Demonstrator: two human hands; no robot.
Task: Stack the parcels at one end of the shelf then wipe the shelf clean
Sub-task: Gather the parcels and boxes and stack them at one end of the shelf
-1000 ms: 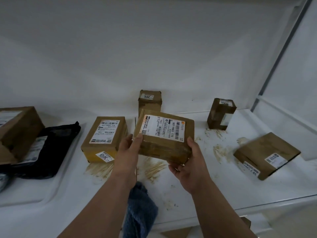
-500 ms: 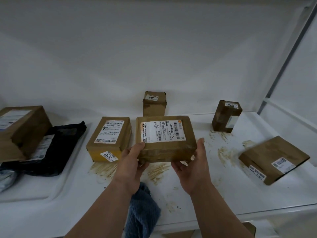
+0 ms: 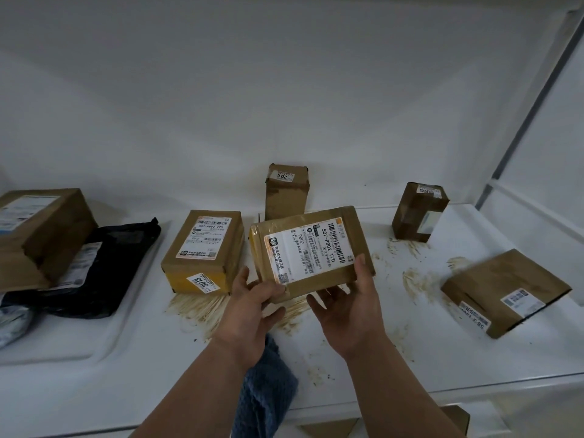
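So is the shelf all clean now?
No, brown smears still streak the white shelf, and the blue cloth hangs at its front edge.

Held above the middle of the shelf (image 3: 442, 358) between left hand (image 3: 249, 314) and right hand (image 3: 350, 314): labelled parcel (image 3: 311, 248). Just left: second parcel (image 3: 202, 251). Behind: upright parcel (image 3: 286, 191). Far left: large box (image 3: 38, 235) atop a bag (image 3: 104, 267). Right rear: small parcel (image 3: 418, 211); right front: flat parcel (image 3: 502, 290). Near edge, under left wrist: cloth (image 3: 265, 390).
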